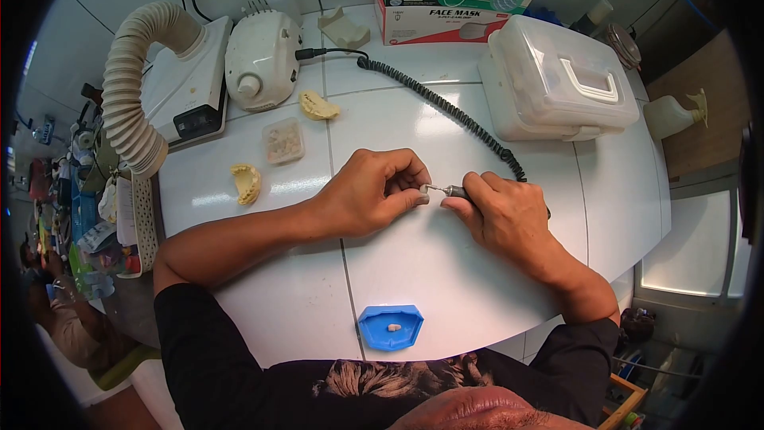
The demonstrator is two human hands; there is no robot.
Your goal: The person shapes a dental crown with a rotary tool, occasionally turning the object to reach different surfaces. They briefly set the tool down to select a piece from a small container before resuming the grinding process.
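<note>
My left hand (370, 195) is closed in a pinch over the middle of the white tiled table. A small pale piece (425, 189), like a dental crown, sits between its thumb and fingertips. My right hand (509, 215) is wrapped round a dental handpiece (456, 191), whose thin bur points left and meets or nearly meets the piece. From the handpiece, a black coiled cord (446, 103) runs back to a white control unit (259, 64). Nearer my body is a blue tray (368, 317) with a small tooth-coloured piece (394, 327) in it.
Two yellowish dental casts (318, 105) and a small clear box (283, 141) lie left of my hands. Further left stands a white machine with a ribbed hose (131, 72). Mask boxes (454, 0) and a lidded case (557, 80) stand behind. Another person (76, 318) is at far left.
</note>
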